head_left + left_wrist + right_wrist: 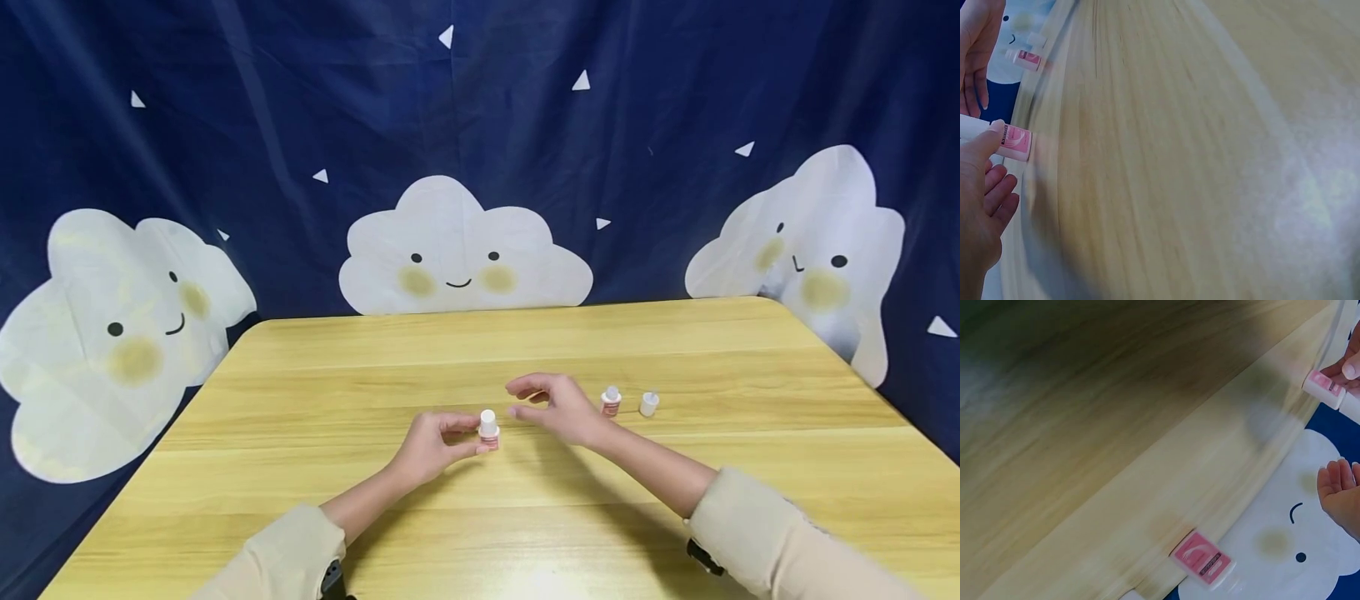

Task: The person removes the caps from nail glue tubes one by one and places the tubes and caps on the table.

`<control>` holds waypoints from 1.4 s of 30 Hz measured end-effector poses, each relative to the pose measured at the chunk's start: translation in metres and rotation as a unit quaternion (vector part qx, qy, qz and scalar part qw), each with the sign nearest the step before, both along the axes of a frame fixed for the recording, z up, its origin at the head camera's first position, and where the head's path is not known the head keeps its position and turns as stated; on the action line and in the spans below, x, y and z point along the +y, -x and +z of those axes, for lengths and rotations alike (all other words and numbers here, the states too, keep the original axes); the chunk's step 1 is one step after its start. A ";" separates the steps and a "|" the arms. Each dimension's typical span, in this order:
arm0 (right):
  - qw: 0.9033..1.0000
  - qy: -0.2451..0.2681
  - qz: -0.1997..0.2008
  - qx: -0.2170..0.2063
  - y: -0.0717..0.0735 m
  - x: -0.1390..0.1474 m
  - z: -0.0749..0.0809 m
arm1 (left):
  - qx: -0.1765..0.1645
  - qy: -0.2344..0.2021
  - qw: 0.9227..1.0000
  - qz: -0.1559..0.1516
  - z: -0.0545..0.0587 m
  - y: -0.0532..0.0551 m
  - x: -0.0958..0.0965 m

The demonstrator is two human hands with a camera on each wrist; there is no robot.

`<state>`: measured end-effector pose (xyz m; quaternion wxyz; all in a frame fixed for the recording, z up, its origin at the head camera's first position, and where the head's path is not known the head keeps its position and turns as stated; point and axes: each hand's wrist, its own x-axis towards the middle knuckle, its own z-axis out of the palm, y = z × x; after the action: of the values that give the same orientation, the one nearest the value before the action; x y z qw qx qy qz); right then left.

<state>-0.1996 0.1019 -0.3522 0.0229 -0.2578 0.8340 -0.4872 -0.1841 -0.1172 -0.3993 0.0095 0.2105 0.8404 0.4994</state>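
My left hand [426,450] pinches a small white bottle [489,439] with a pink label between thumb and fingers. A tall white cap [488,421] sits on that bottle, which is upright at the table's middle. To the right of it, my right hand [564,410] hovers with fingers loosely bent and nothing in its grasp. Beyond the right wrist stands a second bottle [611,403] with a pink label, its translucent nozzle bare. The right wrist view shows this second bottle [1202,559] larger. Beside it rests a loose white cap [648,404].
A light wooden table [315,375] spreads under both hands. Behind it hangs a dark blue curtain [285,83] with smiling white clouds and small white triangles.
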 end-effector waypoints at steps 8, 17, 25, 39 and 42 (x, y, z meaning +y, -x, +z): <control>1.000 -0.003 0.020 0.008 0.000 -0.013 -0.001 | -0.007 -0.018 1.000 -0.013 -0.002 0.000 0.003; 1.000 -0.005 0.023 0.011 0.001 -0.023 -0.004 | 0.004 -0.009 1.000 -0.001 -0.002 0.000 0.003; 1.000 -0.002 0.016 0.011 0.001 -0.026 -0.008 | -0.006 -0.024 1.000 -0.016 -0.001 0.001 0.004; 1.000 0.006 0.008 -0.003 -0.002 -0.027 -0.008 | 0.000 -0.033 0.999 -0.021 -0.002 0.002 0.009; 1.000 0.003 0.007 0.000 -0.002 -0.027 -0.009 | 0.004 -0.026 1.000 -0.016 -0.003 0.002 0.010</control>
<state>-0.1978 0.0750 -0.3612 0.0251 -0.2638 0.8309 -0.4893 -0.1861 -0.1072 -0.4022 0.0091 0.2263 0.8236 0.5200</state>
